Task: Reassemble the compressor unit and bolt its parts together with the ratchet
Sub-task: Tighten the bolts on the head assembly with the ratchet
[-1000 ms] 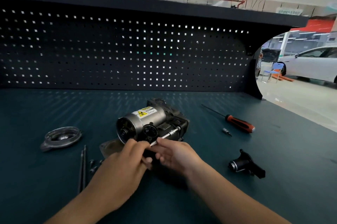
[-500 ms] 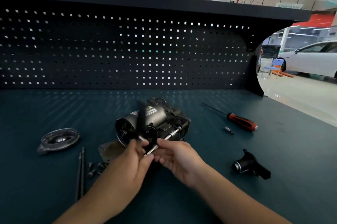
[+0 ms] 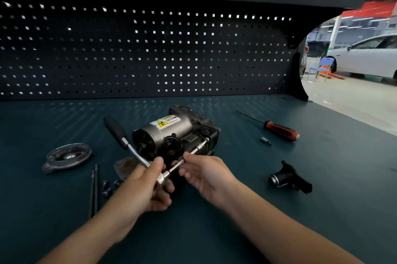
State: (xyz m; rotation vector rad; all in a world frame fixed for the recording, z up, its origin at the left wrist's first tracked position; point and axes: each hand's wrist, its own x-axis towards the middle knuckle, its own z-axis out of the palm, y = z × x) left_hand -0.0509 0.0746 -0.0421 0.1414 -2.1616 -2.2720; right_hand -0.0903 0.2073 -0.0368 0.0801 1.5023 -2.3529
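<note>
The compressor unit [image 3: 171, 132], a grey cylinder with a yellow warning label and a black body behind it, lies on its side on the dark green bench. The ratchet [image 3: 126, 145] has its black handle pointing up and left; its extension bar [image 3: 193, 151] runs from the head up right into the unit's side. My left hand [image 3: 146, 190] grips the ratchet at its head. My right hand [image 3: 204, 175] pinches the extension bar just past the head with thumb and fingertips.
A round metal end cover [image 3: 67, 156] lies at the left, with two long bolts [image 3: 93, 190] and several small bolts [image 3: 107, 187] near it. A flat plate [image 3: 124, 166] sits beneath the unit. A red-handled screwdriver [image 3: 279, 129], a small bit [image 3: 265, 141] and a black fitting [image 3: 289, 179] lie at the right.
The ratchet handle has swung from hidden behind my left hand, through upright, to leaning up and left. Both hands stay at the ratchet head and extension.
</note>
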